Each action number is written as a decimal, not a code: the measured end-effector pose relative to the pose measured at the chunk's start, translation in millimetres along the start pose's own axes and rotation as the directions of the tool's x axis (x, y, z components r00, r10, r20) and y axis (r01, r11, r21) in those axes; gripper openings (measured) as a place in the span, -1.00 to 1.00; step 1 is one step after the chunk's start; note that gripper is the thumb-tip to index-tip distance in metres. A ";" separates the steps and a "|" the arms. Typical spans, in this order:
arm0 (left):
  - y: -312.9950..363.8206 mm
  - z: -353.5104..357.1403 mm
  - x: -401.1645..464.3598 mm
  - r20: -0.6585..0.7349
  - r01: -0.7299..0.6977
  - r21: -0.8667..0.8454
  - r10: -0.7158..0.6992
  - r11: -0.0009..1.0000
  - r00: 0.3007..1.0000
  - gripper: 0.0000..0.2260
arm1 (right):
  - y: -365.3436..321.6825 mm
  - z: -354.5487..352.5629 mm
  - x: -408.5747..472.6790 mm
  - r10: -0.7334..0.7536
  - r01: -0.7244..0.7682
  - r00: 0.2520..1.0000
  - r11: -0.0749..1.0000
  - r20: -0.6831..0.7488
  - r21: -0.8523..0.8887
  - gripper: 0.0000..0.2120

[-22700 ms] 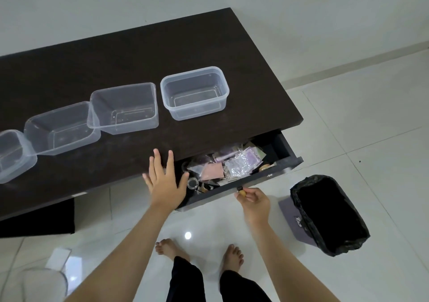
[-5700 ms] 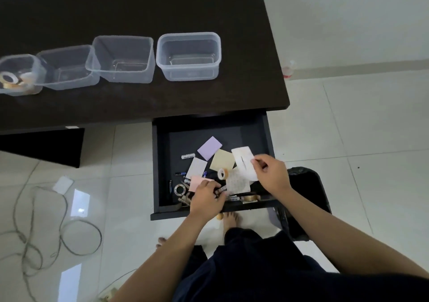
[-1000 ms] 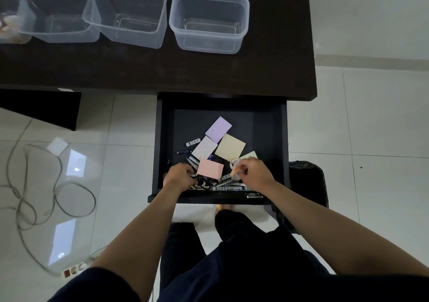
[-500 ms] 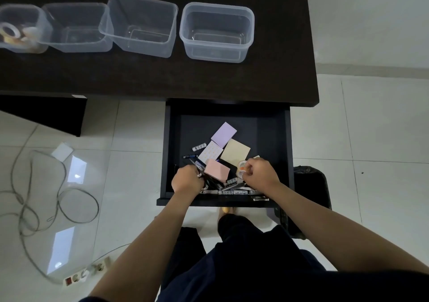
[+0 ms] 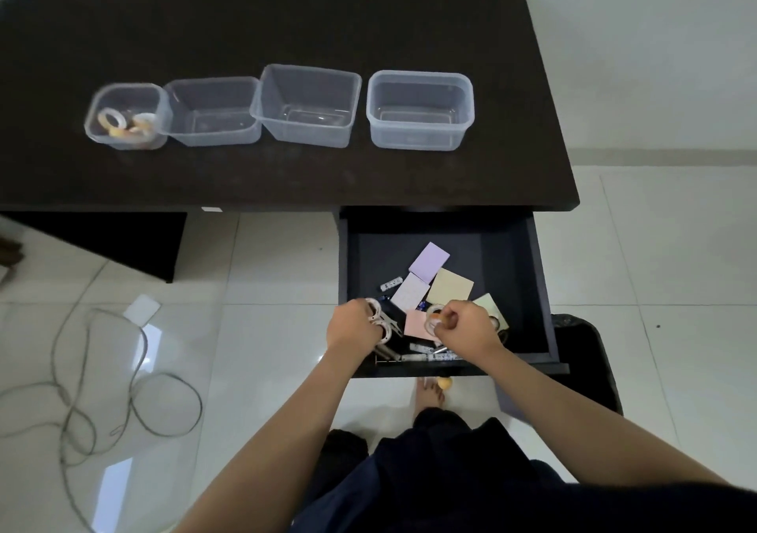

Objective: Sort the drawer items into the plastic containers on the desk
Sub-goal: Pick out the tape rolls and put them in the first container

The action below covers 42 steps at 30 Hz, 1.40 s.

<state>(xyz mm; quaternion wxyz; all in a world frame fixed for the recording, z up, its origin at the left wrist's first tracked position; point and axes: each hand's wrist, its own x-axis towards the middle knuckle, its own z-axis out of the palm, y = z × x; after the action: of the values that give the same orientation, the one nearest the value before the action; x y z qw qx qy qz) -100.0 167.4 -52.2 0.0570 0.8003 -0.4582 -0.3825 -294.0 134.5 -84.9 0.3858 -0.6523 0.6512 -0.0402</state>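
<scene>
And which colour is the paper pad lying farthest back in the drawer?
Light purple; the paper pad shows clearly in the head view.

Crowded drawer front, open desk edge

The drawer's (image 5: 545,286) front edge was packed with sticky notes (image 5: 429,261), small clutter and both hands, the left hand (image 5: 353,326) and right hand (image 5: 465,325); its back corners lay bare. On the desk (image 5: 286,180), four plastic containers (image 5: 420,109) stood in a row, the left three touching, leaving bare strips along the near and far edges. A black bin (image 5: 590,368) stood just beside the drawer's right front corner, and cables (image 5: 102,389) sprawled on the floor.
</scene>
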 end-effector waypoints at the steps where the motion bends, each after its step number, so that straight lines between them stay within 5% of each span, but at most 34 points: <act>1: -0.1 -3.1 0.1 -0.005 -0.009 -0.013 0.009 1.000 1.000 -0.81 | -4.4 1.0 -1.9 -0.015 0.015 1.000 1.000 -0.009 0.016 -0.93; 19: -13.2 -31.0 -3.2 -0.068 -0.030 -0.125 0.022 0.992 0.997 -0.79 | -57.3 12.3 10.8 -0.084 0.110 0.983 0.982 -0.162 0.156 -0.99; 29: -116.5 -137.6 -17.8 -0.263 -0.004 -0.243 -0.062 0.970 0.963 -0.73 | -197.1 81.2 11.1 -0.352 0.379 0.920 0.910 -0.173 0.168 -0.96; 42: -200.9 -267.2 8.7 -0.446 -0.061 -0.274 -0.070 0.960 0.892 -0.79 | -351.0 141.6 34.3 -0.452 0.497 0.865 0.832 -0.216 0.248 -0.94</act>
<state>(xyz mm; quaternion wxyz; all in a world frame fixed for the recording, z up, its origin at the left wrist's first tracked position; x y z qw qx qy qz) 218.6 206.6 41.5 0.2739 0.8519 -0.3716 -0.2474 77.0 117.0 -4.3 0.4069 -0.7237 0.4820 -0.2800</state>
